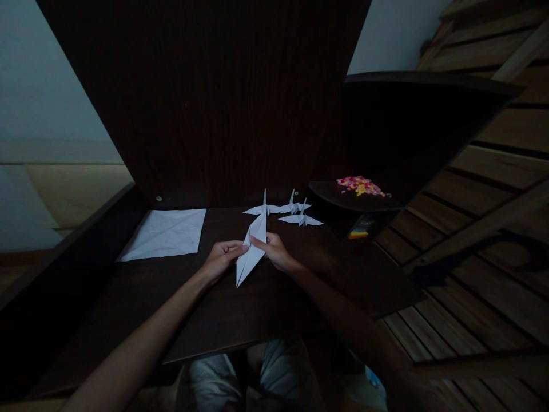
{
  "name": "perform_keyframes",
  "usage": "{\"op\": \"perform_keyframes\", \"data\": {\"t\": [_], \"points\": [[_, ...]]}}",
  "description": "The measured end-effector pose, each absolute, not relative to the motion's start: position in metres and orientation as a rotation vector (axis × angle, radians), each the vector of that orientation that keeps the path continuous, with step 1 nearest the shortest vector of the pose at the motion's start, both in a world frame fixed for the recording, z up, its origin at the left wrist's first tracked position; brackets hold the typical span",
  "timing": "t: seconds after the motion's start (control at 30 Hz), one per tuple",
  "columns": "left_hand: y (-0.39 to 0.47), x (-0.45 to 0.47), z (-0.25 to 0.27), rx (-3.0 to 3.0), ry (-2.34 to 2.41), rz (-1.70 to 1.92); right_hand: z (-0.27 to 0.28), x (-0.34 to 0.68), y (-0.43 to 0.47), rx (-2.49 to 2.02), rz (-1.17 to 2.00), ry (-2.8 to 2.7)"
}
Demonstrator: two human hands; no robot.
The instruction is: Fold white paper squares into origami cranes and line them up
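Observation:
A folded sheet of white paper (pixel 253 257), long and diamond-shaped with a slit up its near half, is held above the dark desk. My left hand (pixel 223 257) pinches its left edge, the thumb lying near the paper's middle. From the other side my right hand (pixel 277 252) grips it, thumb across the front and fingers behind, partly hidden. Just beyond the far tip stand three white paper cranes: one (pixel 263 209) right behind the folded paper, another (pixel 293 207) to its right, and a third (pixel 301 220) slightly nearer to me.
A creased white paper sheet (pixel 167 233) lies at the desk's left. On the corner shelf (pixel 334 191) sits a pile of small pink, red and yellow pieces (pixel 361 185). Below it is a small box with a yellow stripe (pixel 359 230). Slatted wood (pixel 484 217) stands at right.

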State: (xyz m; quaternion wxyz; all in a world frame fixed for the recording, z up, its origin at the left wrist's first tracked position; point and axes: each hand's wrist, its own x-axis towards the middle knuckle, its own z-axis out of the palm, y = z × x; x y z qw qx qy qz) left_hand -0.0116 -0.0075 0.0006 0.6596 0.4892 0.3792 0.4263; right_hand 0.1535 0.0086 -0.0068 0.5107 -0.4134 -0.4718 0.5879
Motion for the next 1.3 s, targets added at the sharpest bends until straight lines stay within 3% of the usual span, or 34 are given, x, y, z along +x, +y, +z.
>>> {"op": "perform_keyframes", "data": {"t": [1.3], "points": [[-0.0089, -0.0077, -0.006, 1.304, 0.876, 0.751, -0.0026, 0.154, 0.0053, -1.042, 1.467, -1.198]]}}
